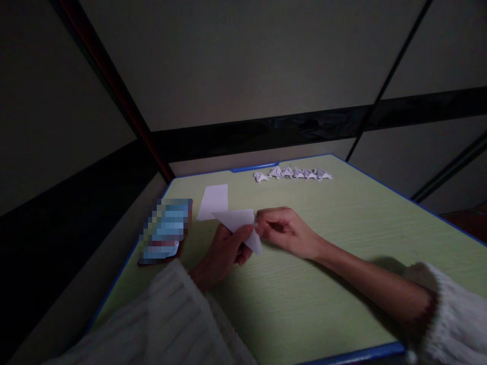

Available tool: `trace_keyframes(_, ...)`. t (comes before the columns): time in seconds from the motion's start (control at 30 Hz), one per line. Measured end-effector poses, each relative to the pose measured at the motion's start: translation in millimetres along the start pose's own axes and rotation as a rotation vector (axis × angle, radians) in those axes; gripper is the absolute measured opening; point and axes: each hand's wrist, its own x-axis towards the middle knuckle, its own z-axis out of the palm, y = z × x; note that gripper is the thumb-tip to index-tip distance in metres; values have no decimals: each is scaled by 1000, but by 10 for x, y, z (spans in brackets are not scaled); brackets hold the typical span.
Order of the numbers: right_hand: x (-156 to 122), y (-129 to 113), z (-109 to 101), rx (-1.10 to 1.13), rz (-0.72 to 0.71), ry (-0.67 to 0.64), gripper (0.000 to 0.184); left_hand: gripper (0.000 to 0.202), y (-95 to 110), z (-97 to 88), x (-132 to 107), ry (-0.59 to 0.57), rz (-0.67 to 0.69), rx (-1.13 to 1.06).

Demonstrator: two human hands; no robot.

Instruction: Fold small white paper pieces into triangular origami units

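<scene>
A folded sheet of white paper [238,219], roughly triangular, is held up above the table in front of me. My left hand [232,246] grips it from below, thumb on top and fingers curled underneath. At the paper's right corner, my right hand [279,228] is closed, its thumb and index finger pinching the edge. A flat white paper sheet [213,198] lies on the table just behind the left end of the folded one.
Several small folded white paper figures [299,174] stand in a row near the far edge of the light green table [373,223]. A phone-like device [167,230] with a blurred screen lies at the left edge. Wardrobe-like panels [243,66] rise behind the table.
</scene>
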Motion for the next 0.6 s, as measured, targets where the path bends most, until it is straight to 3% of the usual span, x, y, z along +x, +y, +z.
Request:
trace_keyframes(0.13,-9,-5,0,-178,-145,77,19,28,17,18,-3,12,32,-24)
trace_keyframes(0.33,47,30,-27,215,180,-97,17,29,-28,-13,46,-4,49,14)
trace_keyframes(0.6,56,66,-72,272,207,-140,15,26,-57,-58,37,-117,-26,-9)
